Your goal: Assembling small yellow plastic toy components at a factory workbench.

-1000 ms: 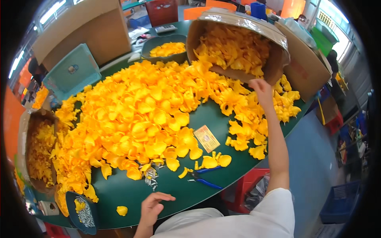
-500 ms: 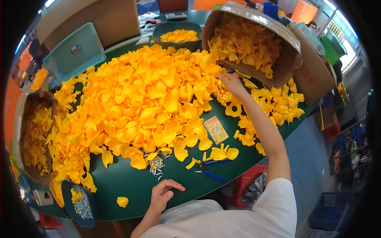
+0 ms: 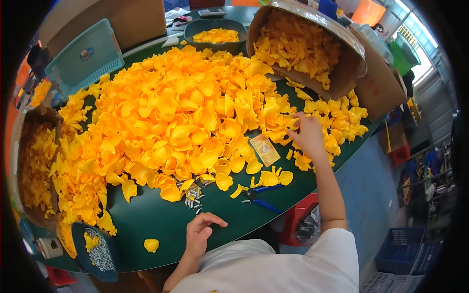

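A large heap of thin, curved yellow plastic pieces [image 3: 181, 112] covers much of the green table [image 3: 146, 215]. My right hand [image 3: 309, 136] reaches to the heap's right edge. Its thumb and fingers close on a yellow plastic piece [image 3: 277, 117], partly hidden among the others. Near the table's front edge my left hand [image 3: 199, 232] hovers open and holds nothing, its fingers loosely bent and thumb apart. Small silver metal cylinders [image 3: 194, 196] lie just beyond it. Blue-handled pliers [image 3: 264, 202] rest to its right, beside a few loose yellow pieces. A printed card [image 3: 265, 150] lies below the right hand.
A cardboard box [image 3: 359, 53] of yellow pieces lies tipped at the back right; another box [image 3: 17, 161] stands at far left. A dark basin [image 3: 217, 46] sits behind the heap, a teal basket [image 3: 85, 58] at back left. A scoop-shaped tray [image 3: 80, 244] holds metal cylinders. Red stool [image 3: 293, 222] below.
My right hand has come nearer and to the right, away from the tipped box, with yellow pieces shifted along. My left hand stays nearly in place. The whole view has shifted slightly.
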{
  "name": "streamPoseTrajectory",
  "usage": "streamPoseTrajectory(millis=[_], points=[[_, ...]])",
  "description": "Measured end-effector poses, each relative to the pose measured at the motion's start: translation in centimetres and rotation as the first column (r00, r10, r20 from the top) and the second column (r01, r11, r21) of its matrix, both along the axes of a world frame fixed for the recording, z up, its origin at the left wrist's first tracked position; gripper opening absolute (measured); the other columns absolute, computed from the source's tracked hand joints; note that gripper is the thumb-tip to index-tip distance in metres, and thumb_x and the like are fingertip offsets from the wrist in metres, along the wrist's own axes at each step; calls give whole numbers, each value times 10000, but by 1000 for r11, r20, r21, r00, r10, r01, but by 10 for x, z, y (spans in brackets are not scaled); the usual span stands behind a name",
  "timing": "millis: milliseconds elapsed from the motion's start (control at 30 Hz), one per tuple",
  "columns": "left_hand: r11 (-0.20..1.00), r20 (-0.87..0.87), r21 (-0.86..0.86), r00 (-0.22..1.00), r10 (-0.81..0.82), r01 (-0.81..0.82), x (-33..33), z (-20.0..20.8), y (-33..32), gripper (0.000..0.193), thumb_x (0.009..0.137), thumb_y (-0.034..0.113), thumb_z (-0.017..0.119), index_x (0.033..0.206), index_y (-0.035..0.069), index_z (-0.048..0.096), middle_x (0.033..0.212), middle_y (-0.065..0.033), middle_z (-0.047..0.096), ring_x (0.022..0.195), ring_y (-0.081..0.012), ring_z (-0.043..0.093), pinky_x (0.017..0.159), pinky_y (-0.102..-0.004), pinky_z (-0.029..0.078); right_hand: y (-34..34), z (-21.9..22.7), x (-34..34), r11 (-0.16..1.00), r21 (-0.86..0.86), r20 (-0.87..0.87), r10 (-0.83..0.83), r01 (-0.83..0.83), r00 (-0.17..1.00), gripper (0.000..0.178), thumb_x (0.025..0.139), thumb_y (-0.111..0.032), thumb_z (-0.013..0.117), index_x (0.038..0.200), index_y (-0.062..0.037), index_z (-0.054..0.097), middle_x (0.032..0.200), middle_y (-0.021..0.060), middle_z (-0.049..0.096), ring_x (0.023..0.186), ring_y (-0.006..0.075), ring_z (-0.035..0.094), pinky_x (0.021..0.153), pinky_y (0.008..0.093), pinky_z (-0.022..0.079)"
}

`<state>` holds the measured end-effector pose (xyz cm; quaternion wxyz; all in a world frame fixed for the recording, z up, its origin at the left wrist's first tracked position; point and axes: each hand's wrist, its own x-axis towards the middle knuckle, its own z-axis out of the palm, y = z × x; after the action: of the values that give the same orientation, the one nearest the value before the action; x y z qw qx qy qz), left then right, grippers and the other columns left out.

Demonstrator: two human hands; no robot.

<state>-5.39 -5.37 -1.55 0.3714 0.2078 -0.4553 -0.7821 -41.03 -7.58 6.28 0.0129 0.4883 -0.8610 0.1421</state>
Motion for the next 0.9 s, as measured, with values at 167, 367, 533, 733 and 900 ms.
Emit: streamPoseTrajectory(millis=[167,367,533,733,900], points=[[998,48,57,998,34,-37,1,7,0,412,793,378,626,880,-22,576,867,-143,607,830,-227,611,813,-338,465,-2,-15,-2,999,-23,-41,37,-38,999,226,770,-83,630,995,-61,618,904,85,639,925,259,547,818,393,429],[996,59,64,997,55,-58,0,8,-1,415,791,375,625,884,-27,579,871,-147,610,828,-225,608,800,-332,464,-53,15,-29,820,-513,-168,195,-254,966,144,816,-78,596,949,-32,625,882,102,603,802,265,570,728,340,460],[999,74,22,997,29,-31,-3,8,-1,420,804,377,615,895,-32,579,877,-147,611,835,-224,605,794,-321,461,-139,-3,-65,884,-416,160,302,-214,940,172,832,-113,595,957,6,596,876,90,608,757,189,579,670,305,459],[999,24,-11,999,-34,34,3,3,-1,316,845,247,570,979,-38,572,952,-141,609,926,-217,587,851,-317,437,-182,-1,-56,989,-13,326,143,-147,935,215,835,-141,593,978,19,589,886,89,604,785,169,586,693,277,469],[999,-7,21,999,-44,44,5,5,-1,320,849,250,571,981,-41,571,952,-142,607,925,-219,586,854,-319,437,-180,-2,-52,959,-103,392,283,-263,876,203,835,-138,598,982,1,597,947,83,588,766,157,569,687,280,467]])
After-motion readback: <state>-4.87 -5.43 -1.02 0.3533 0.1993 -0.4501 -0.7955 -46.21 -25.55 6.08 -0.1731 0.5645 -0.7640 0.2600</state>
